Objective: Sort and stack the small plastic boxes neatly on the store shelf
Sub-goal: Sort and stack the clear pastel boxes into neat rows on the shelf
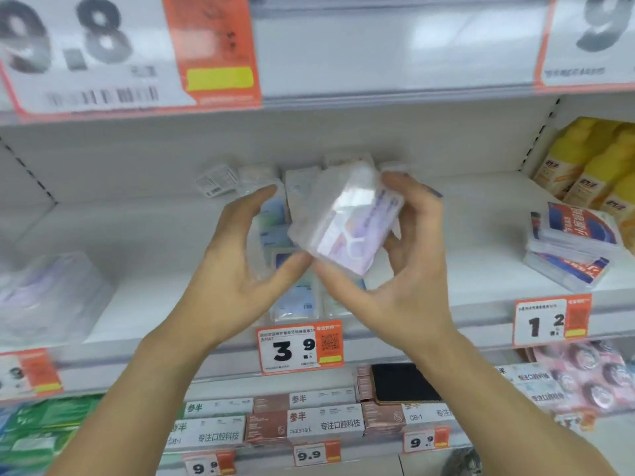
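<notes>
A clear plastic box with a pale purple label is held tilted above the white shelf. My right hand grips it from the right, fingers over its far end and thumb under its near corner. My left hand is cupped beside the box's left edge, thumb tip touching its lower corner. Under my hands a row of clear boxes with blue and white labels lies on the shelf, partly hidden. More clear boxes sit at the back of the shelf.
A stack of clear boxes with red and blue labels lies at the right, beside yellow bottles. A blurred clear pack sits at the left. Price tags line the shelf edge. Toothpaste cartons fill the shelf below.
</notes>
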Available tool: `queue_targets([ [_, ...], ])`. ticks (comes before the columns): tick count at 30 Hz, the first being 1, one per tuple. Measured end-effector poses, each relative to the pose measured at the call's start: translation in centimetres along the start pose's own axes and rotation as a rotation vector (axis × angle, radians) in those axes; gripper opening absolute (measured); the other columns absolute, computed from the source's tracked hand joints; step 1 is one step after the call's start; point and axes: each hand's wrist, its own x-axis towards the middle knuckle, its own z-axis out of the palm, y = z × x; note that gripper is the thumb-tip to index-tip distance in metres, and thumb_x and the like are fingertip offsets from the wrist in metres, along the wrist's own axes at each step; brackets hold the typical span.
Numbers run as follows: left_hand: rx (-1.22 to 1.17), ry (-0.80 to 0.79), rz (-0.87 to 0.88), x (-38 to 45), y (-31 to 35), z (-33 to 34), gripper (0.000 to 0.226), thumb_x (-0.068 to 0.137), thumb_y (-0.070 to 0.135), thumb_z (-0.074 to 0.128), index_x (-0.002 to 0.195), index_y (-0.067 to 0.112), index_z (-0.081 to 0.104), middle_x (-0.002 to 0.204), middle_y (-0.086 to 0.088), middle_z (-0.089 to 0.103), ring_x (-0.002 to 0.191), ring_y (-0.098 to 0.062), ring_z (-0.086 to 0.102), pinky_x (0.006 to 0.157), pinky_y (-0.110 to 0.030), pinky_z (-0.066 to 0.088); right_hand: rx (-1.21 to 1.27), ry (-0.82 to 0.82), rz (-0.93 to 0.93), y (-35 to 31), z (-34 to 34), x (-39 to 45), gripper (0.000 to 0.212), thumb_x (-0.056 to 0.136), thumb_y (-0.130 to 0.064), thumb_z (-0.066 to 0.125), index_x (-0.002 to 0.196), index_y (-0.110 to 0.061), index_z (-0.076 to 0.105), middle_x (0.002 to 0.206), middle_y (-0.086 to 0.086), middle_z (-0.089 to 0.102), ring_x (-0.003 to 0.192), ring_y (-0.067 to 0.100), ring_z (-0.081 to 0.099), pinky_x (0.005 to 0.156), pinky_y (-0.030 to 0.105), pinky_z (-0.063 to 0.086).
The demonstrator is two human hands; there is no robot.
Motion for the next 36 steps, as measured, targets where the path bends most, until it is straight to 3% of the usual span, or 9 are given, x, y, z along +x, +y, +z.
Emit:
queue_targets([
  [4,0.444,0.135,-0.021,-2.1,-4.4,-4.8,0.061,0.077,0.05,0.054,0.127,0.015,0.058,0.132,-0.012,0.053,0.126,-0.03,0.043,0.101,-0.046,0.041,-0.168,-0.17,-0.217,-1.8,4.7,0.5,0.076,0.063,-0.018,0.091,0.123,0.006,0.052,0.12,0.016,0.055,0.115,0.029,0.055,0.098,0.035,0.045],
  [8,0.6,0.245,-0.278,-5.1,-10.6,-11.9,0.054,0.079,0.05,0.047,0.113,0.014,0.068,0.12,-0.016,0.061,0.119,-0.037,0.049,0.099,-0.054,0.04,-0.161,-0.36,0.075,-2.8,12.6,0.4,0.086,0.067,-0.039,0.087,0.136,-0.013,0.044,0.131,0.001,0.053,0.119,0.013,0.053,0.099,0.025,0.044],
  [11,0.697,0.238,-0.391,-7.3,-12.8,-14.4,0.053,0.077,0.052,0.048,0.121,0.027,0.063,0.129,-0.007,0.058,0.127,-0.033,0.045,0.108,-0.056,0.025,-0.153,-0.469,0.149,-2.3,19.0,-0.4,0.067,0.073,-0.04,0.083,0.125,-0.015,0.05,0.124,0.0,0.056,0.118,0.017,0.051,0.096,0.026,0.044],
  [15,0.53,0.206,-0.341,-8.1,-12.9,-15.3,0.059,0.076,0.05,0.041,0.121,0.02,0.065,0.126,-0.011,0.059,0.112,-0.037,0.056,0.099,-0.051,0.042,-0.259,-0.691,0.151,-0.8,24.0,-2.2,0.061,0.077,-0.028,0.081,0.127,-0.007,0.052,0.12,0.01,0.057,0.124,0.028,0.039,0.1,0.028,0.038],
  [20,0.382,0.23,-0.336,-8.4,-12.7,-15.8,0.061,0.082,0.056,0.035,0.123,0.022,0.065,0.133,-0.007,0.055,0.122,-0.03,0.051,0.106,-0.05,0.038,-0.238,-0.724,0.154,-0.3,24.2,-2.2,0.068,0.079,-0.018,0.075,0.14,-0.015,0.044,0.129,0.005,0.055,0.128,0.024,0.036,0.09,0.012,0.031],
  [25,0.287,0.307,-0.321,-8.2,-12.1,-16.2,0.057,0.087,0.057,0.037,0.123,0.021,0.063,0.126,-0.001,0.057,0.118,-0.021,0.052,0.101,-0.039,0.042,-0.251,-0.772,0.161,-0.6,22.4,-1.6,0.081,0.078,-0.03,0.078,0.146,-0.03,0.035,0.137,0.003,0.043,0.137,0.013,0.031,0.103,0.016,0.033],
  [28,0.389,0.254,-0.345,-7.8,-12.3,-15.8,0.059,0.082,0.06,0.039,0.116,0.021,0.065,0.12,-0.004,0.059,0.113,-0.028,0.054,0.097,-0.043,0.043,-0.248,-0.815,0.151,-0.5,22.3,-1.5,0.077,0.077,-0.026,0.077,0.144,-0.029,0.041,0.138,0.006,0.039,0.131,0.016,0.042,0.102,0.032,0.048],
  [31,0.479,0.29,-0.371,-7.4,-12.1,-15.3,0.061,0.077,0.06,0.042,0.116,0.019,0.064,0.122,-0.009,0.058,0.116,-0.035,0.049,0.099,-0.047,0.04,-0.285,-0.887,0.147,-0.7,21.2,-0.9,0.081,0.079,-0.026,0.075,0.148,-0.029,0.033,0.143,0.007,0.034,0.129,0.017,0.044,0.102,0.029,0.047],
  [36,0.279,0.476,-0.227,-5.5,-7.5,-12.4,0.031,0.085,0.031,0.053,0.109,0.015,0.065,0.109,-0.005,0.062,0.104,-0.022,0.055,0.089,-0.029,0.04,-0.546,-0.471,-0.107,-1.2,13.1,2.5,0.05,0.079,-0.029,0.071,0.127,-0.02,0.059,0.127,0.005,0.056,0.114,0.018,0.055,0.1,0.019,0.035],
])
